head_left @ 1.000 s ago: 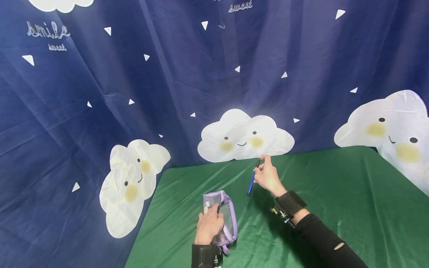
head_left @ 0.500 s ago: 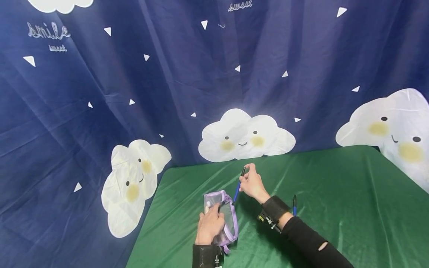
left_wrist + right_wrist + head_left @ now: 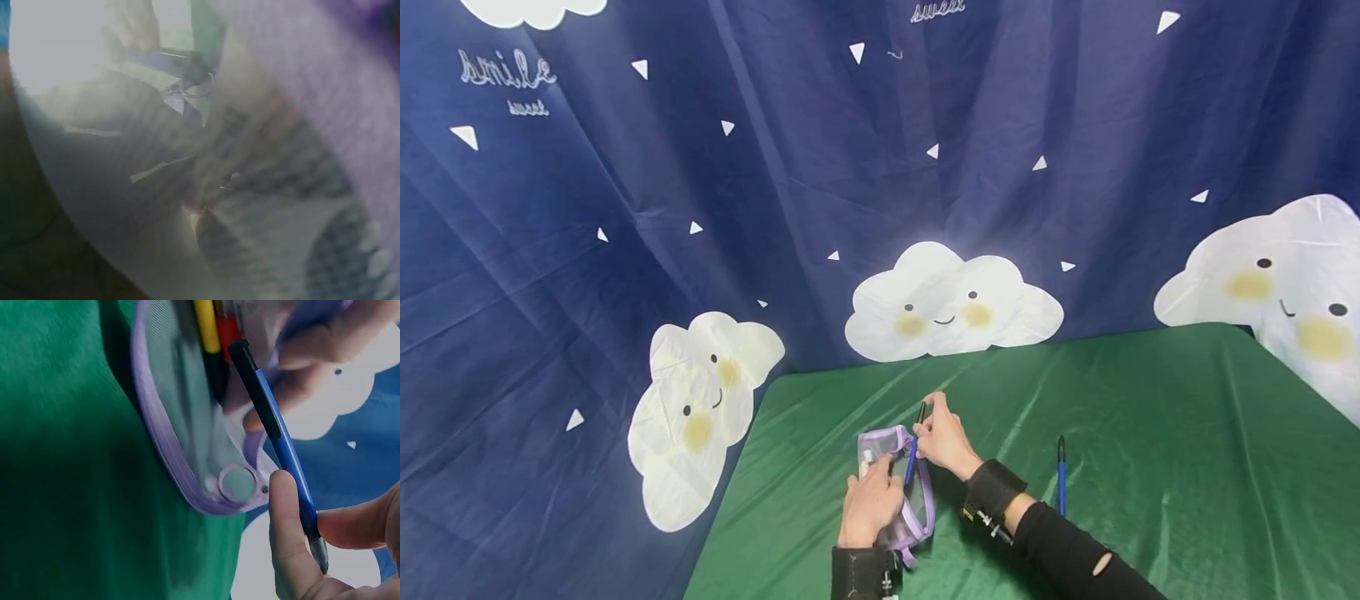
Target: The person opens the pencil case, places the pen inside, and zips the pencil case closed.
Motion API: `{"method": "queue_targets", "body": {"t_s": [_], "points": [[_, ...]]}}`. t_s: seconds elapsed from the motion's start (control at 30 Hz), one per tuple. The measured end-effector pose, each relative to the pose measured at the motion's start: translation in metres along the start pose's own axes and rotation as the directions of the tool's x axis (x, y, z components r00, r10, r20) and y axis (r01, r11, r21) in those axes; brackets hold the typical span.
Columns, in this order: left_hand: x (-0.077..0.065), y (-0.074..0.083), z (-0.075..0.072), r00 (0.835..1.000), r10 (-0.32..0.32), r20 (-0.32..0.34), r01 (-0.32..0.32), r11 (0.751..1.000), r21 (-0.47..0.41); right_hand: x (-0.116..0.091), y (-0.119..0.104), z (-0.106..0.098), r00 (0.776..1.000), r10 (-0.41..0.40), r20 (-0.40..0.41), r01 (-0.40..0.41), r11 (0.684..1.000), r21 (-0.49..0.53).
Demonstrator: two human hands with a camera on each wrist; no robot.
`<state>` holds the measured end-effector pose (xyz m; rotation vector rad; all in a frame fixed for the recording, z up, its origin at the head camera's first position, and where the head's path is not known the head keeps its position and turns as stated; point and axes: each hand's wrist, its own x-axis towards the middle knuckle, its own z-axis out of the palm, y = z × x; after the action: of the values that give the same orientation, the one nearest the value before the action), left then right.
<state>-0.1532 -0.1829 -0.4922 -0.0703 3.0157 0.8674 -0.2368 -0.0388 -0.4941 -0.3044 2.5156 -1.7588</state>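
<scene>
A see-through mesh pencil case (image 3: 926, 493) with purple edging lies on the green cloth. My left hand (image 3: 869, 503) holds it, its fingers curled at the opening's purple edge in the right wrist view. My right hand (image 3: 946, 443) pinches a blue pen (image 3: 284, 447) near its grey tip between thumb and finger. The pen slants over the case's opening, black clip end toward the inside. Inside the case show a yellow-and-black pen (image 3: 207, 328) and a red item (image 3: 229, 334). Glare and close mesh (image 3: 156, 144) blur the left wrist view, so the left fingertips are unclear there.
Another blue pen (image 3: 1062, 477) with a black end lies on the green cloth (image 3: 1150, 433), right of the case and beside the right forearm. Behind the table hangs a dark blue curtain (image 3: 805, 167) printed with clouds.
My right hand has carried the blue pen left and toward me, from above the cloth to the case's opening. The other blue pen came out from behind the right arm. The left hand stayed put.
</scene>
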Motion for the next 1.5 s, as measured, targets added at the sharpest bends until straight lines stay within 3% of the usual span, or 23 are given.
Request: {"method": "queue_targets", "body": {"t_s": [0.3,0.73,0.97,1.27,1.5], "points": [[0.0,0.0,0.0,1.0,0.016,-0.019,-0.016,1.0,0.013,-0.009,0.003,0.015,0.999,-0.026,0.032,0.026,1.0,0.008],[0.002,-0.002,-0.001,1.0,0.004,0.009,-0.004,1.0,-0.029,-0.024,0.011,0.03,0.994,-0.049,0.096,0.049,0.999,0.0],[0.002,-0.002,-0.001,1.0,-0.002,0.006,0.003,0.999,-0.043,-0.032,0.015,0.036,0.996,-0.062,0.061,0.068,0.993,-0.098],[0.002,-0.003,0.001,1.0,-0.018,-0.005,0.018,0.999,-0.046,-0.042,0.019,0.043,0.995,-0.098,-0.004,0.096,0.987,-0.128],[0.002,-0.004,0.001,1.0,0.004,-0.007,-0.004,0.999,-0.046,-0.041,0.022,0.049,0.987,-0.155,0.032,0.158,0.969,-0.191]]}}
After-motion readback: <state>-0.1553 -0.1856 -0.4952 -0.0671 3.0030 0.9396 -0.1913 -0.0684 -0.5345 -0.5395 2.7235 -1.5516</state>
